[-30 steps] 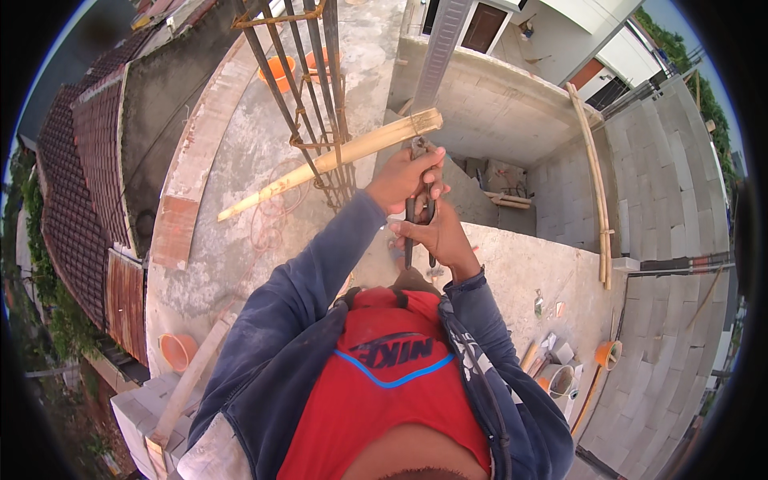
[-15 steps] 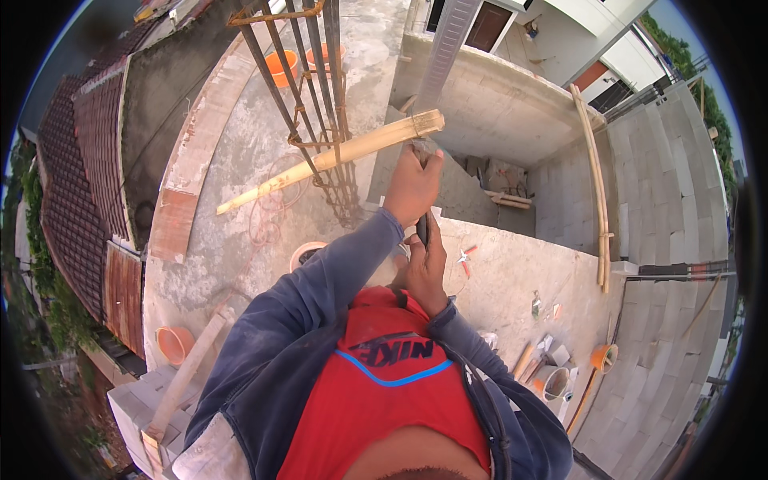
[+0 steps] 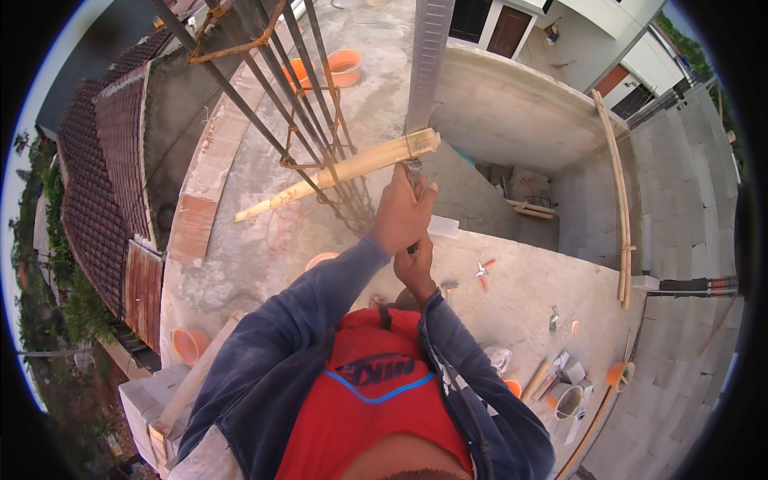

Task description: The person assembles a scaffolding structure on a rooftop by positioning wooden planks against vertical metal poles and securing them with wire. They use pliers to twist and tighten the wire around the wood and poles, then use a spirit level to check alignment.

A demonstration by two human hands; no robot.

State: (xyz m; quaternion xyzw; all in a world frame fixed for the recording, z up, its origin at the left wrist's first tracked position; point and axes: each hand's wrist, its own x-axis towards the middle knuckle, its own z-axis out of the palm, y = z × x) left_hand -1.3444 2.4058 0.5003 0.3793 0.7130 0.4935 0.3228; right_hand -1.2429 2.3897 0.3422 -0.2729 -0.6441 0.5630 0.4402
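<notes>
Overhead, orange basins (image 3: 346, 66), contents unclear.

Bamboo pole (image 3: 340, 174): pale yellow, lying aslant across the vertical rebar cage (image 3: 300, 120), its thicker right end against the grey metal post (image 3: 426, 64). Tool handle (image 3: 413, 172), dark, mostly hidden.

Two hands, left (image 3: 402, 214) above right (image 3: 414, 270) | one wooden pole (image 3: 336, 174) | one metal channel (image 3: 426, 64) | one rebar cage (image 3: 272, 88) | two orange basins (image 3: 346, 66) behind it | one bamboo pole (image 3: 614, 192) by the wall
</notes>
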